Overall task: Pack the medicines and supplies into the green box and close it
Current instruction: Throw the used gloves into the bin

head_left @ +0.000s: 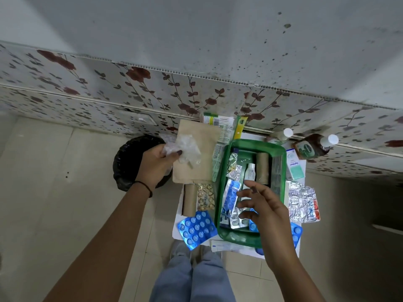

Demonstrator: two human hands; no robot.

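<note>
The green box (281, 171) is sitting open near the middle of a small white tabletop (175, 229), toward its right side. Inside it, a blue blister pack (231, 198) is lying along the left wall, crinkled foil strips (234, 168) are lying above it, a white tube (250, 171) is resting in the middle, and a cardboard roll (262, 168) is standing against the far right part.

The right hand (265, 207) is hovering over the near half of the box, its fingers (245, 194) spread apart and gripping nothing. The left hand (157, 164) is reaching out past the left edge of the tabletop, above a black bin (126, 162) on the floor, with its fingers (172, 153) pinching a crumpled clear plastic wrapper (187, 149).

A beige paper bag (194, 168) is lying at the far left corner of the tabletop. Just near of it, a second cardboard roll (188, 199) and a strip of gold capsules (205, 199) are lying side by side. A blue tablet sheet (196, 229) is overhanging the near left corner. Silver foil strips (302, 201) are lying at the right edge, just beside the box, and a white-and-green carton (294, 166) is sitting beyond them. Two bottles (311, 147) with white caps are leaning at the far right corner against the flowered wall.
</note>
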